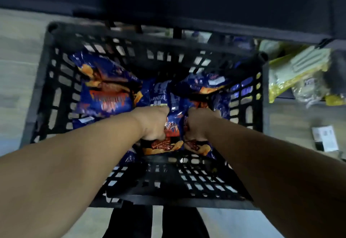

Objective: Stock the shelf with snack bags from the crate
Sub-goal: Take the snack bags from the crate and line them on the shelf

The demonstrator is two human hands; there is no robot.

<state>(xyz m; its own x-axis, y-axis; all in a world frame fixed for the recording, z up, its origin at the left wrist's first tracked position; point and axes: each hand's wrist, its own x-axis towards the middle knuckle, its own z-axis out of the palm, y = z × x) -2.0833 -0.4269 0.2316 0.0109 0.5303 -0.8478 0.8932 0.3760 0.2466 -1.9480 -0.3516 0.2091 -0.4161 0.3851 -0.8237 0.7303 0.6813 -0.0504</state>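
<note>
A black lattice crate (56,91) stands on the floor below me, holding several blue snack bags with orange print. Both of my arms reach down into it. My left hand (152,122) grips one blue snack bag (161,147) near the crate's middle. Beside it, my right hand (199,123) grips a second blue snack bag (200,147). My fingers curl into the bags and are partly hidden. A larger blue bag (104,88) lies at the crate's left, another blue bag (206,84) at the right. The dark shelf (206,9) rises just behind the crate.
Yellow and pale packets (299,69) lie on a low shelf level to the right of the crate. A small white box (325,138) sits on the light floor at the right. My dark trouser legs (155,222) stand close to the crate's near wall.
</note>
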